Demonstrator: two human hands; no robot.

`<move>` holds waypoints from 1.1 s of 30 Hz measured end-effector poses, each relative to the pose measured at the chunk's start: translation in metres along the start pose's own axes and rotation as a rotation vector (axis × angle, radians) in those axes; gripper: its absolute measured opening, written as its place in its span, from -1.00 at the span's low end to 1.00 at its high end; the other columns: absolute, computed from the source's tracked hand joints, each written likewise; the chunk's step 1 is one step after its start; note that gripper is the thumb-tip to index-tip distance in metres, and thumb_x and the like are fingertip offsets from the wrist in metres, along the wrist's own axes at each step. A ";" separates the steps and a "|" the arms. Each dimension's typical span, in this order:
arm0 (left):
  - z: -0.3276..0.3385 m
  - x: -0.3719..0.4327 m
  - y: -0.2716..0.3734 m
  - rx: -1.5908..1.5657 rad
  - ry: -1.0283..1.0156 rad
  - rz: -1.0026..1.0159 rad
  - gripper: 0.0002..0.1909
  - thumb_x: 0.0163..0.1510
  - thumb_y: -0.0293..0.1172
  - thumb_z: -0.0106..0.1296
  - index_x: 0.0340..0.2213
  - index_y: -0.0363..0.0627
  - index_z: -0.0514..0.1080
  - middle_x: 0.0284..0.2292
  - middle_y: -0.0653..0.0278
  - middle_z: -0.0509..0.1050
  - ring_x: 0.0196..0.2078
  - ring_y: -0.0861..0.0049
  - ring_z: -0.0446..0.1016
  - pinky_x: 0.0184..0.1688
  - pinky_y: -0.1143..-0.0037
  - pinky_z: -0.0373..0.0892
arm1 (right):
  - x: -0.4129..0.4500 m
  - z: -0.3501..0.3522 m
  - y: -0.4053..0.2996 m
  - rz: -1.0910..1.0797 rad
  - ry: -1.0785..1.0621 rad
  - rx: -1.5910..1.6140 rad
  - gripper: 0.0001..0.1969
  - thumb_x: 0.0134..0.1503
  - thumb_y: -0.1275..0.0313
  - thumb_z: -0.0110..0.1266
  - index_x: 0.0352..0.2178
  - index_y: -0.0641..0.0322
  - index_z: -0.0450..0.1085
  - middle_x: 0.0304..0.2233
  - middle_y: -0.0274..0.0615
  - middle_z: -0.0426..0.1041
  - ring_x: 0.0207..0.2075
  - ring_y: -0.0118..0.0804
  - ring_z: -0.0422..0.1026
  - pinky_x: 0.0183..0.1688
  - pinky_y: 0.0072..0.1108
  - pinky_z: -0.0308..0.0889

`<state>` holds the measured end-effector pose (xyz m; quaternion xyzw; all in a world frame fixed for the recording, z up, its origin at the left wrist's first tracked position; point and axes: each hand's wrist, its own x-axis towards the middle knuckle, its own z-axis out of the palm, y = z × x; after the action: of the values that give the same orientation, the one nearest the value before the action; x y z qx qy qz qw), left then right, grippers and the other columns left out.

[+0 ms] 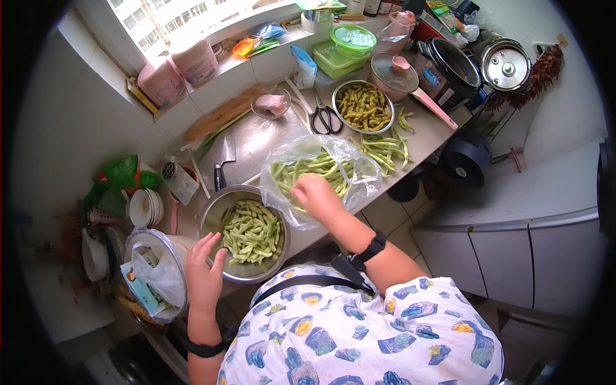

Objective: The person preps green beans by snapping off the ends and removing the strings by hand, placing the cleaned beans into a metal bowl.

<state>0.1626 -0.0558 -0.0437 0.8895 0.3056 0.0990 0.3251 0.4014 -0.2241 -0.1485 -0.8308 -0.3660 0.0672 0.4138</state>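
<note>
My left hand [204,267] is empty, its fingers apart, beside the left rim of a steel bowl [209,214]. Broken pieces of green beans [252,233] lie heaped in that bowl. Over a clear plastic bag [368,175] is my right hand [315,195], fingers curled down among long whole green beans [313,166]. Its fingertips are partly hidden, so I cannot tell whether it grips a bean. More loose whole beans [385,149] lie on the counter just right of the bag.
Behind the bag lie black-handled scissors [326,119] and a metal bowl of soybean pods [364,107]. A cleaver [224,156] rests on a metal board [269,132], near a dish of raw meat [271,102]. A lined bin [180,269] stands left. A pan handle [437,108] points toward the counter's edge.
</note>
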 end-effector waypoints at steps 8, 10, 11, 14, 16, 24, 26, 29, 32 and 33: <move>0.022 0.000 0.026 -0.020 -0.125 -0.087 -0.69 0.04 -0.38 0.09 -0.14 -0.16 0.46 -0.20 0.06 0.47 -0.12 0.17 0.43 -0.07 0.39 0.33 | 0.001 0.035 0.073 0.193 -0.213 -0.274 -0.77 -0.01 0.34 0.14 -0.48 0.38 0.46 -0.41 0.10 0.44 -0.32 0.12 0.44 -0.23 -0.27 0.38; 0.025 0.000 0.029 -0.009 -0.105 -0.068 -0.69 0.04 -0.38 0.09 -0.14 -0.15 0.46 -0.20 0.06 0.48 -0.13 0.17 0.44 -0.08 0.39 0.34 | 0.000 0.039 0.080 0.153 -0.207 -0.240 -0.75 0.00 0.36 0.14 -0.42 0.41 0.44 -0.37 0.09 0.44 -0.29 0.11 0.45 -0.22 -0.25 0.39; 0.026 0.000 0.030 -0.001 -0.095 -0.042 -0.69 0.04 -0.38 0.09 -0.14 -0.14 0.46 -0.21 0.07 0.48 -0.14 0.17 0.44 -0.09 0.39 0.34 | -0.001 0.042 0.083 0.148 -0.208 -0.235 -0.75 0.00 0.36 0.14 -0.42 0.41 0.44 -0.37 0.09 0.44 -0.29 0.11 0.45 -0.22 -0.25 0.39; 0.032 -0.001 0.030 -0.003 -0.096 -0.070 -0.70 0.04 -0.37 0.09 -0.15 -0.13 0.47 -0.23 0.08 0.49 -0.15 0.16 0.44 -0.10 0.38 0.35 | 0.005 0.034 0.069 0.326 -0.348 -0.237 -0.74 0.04 0.32 0.11 -0.43 0.40 0.43 -0.34 0.16 0.45 -0.33 0.14 0.47 -0.26 -0.22 0.39; 0.035 0.000 0.038 -0.009 -0.096 -0.054 -0.70 0.04 -0.37 0.09 -0.15 -0.12 0.47 -0.23 0.09 0.49 -0.16 0.17 0.44 -0.11 0.37 0.35 | 0.001 0.041 0.075 0.271 -0.272 -0.260 -0.72 0.04 0.29 0.11 -0.45 0.40 0.43 -0.36 0.16 0.46 -0.35 0.13 0.47 -0.28 -0.22 0.39; 0.032 0.000 0.039 0.009 -0.094 0.044 -0.72 0.04 -0.38 0.09 -0.17 -0.12 0.48 -0.25 0.10 0.50 -0.17 0.19 0.45 -0.12 0.37 0.36 | 0.007 0.021 0.053 0.235 -0.276 -0.366 -0.69 0.00 0.24 0.17 -0.46 0.37 0.46 -0.42 0.09 0.48 -0.39 0.07 0.49 -0.34 -0.27 0.41; 0.034 0.001 0.041 -0.010 -0.117 0.104 -0.72 0.02 -0.38 0.10 -0.18 -0.12 0.48 -0.25 0.10 0.51 -0.18 0.18 0.45 -0.13 0.36 0.36 | 0.009 0.038 0.064 0.237 -0.280 -0.380 -0.69 -0.01 0.24 0.17 -0.46 0.37 0.46 -0.41 0.10 0.48 -0.38 0.07 0.50 -0.34 -0.27 0.41; 0.028 0.002 0.047 -0.022 -0.195 0.150 -0.72 0.04 -0.41 0.09 -0.16 -0.14 0.48 -0.22 0.09 0.50 -0.17 0.19 0.45 -0.11 0.38 0.36 | 0.010 0.043 0.064 0.267 -0.269 -0.352 -0.71 -0.02 0.27 0.18 -0.49 0.36 0.46 -0.39 0.10 0.49 -0.38 0.07 0.50 -0.34 -0.27 0.41; 0.023 0.001 0.037 -0.010 -0.181 0.156 -0.72 0.04 -0.42 0.09 -0.16 -0.10 0.48 -0.24 0.10 0.50 -0.17 0.20 0.45 -0.11 0.39 0.36 | 0.006 0.009 0.047 0.216 -0.186 -0.443 -0.79 -0.02 0.35 0.14 -0.54 0.32 0.43 -0.45 0.02 0.48 -0.40 0.05 0.49 -0.33 -0.28 0.40; 0.022 -0.001 0.034 0.001 -0.169 0.154 -0.72 0.03 -0.44 0.09 -0.16 -0.10 0.49 -0.25 0.11 0.50 -0.17 0.21 0.46 -0.11 0.39 0.36 | 0.005 -0.012 0.034 0.205 -0.194 -0.452 -0.79 -0.02 0.35 0.14 -0.54 0.32 0.43 -0.45 0.02 0.48 -0.40 0.05 0.49 -0.33 -0.28 0.40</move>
<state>0.1864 -0.0878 -0.0392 0.9156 0.2079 0.0483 0.3407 0.4286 -0.2421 -0.1651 -0.9246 -0.3235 0.1049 0.1718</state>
